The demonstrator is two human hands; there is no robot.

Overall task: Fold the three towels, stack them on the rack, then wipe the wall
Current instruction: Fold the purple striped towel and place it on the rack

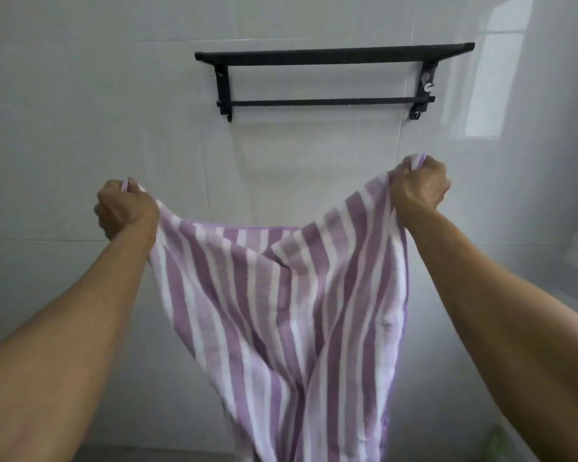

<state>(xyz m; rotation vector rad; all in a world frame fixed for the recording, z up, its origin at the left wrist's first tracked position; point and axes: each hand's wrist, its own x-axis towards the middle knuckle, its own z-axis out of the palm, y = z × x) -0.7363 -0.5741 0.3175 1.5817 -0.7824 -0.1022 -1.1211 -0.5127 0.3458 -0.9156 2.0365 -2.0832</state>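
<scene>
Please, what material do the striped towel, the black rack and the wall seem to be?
Striped towel: soft woven cloth, probably terry or microfibre; it sags and creases between the hands.
Black rack: probably metal with a matte black coat; thin straight bars, no shine.
Wall: glazed white tile; grout lines and window reflections show.

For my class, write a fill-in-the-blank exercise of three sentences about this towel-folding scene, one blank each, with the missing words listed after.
1. The towel held up by both hands has white and ____ stripes.
2. The left hand and the right hand each grip a top ____ of the towel.
3. The black rack is fixed to the tiled ____.

Missing words: purple; corner; wall
</scene>
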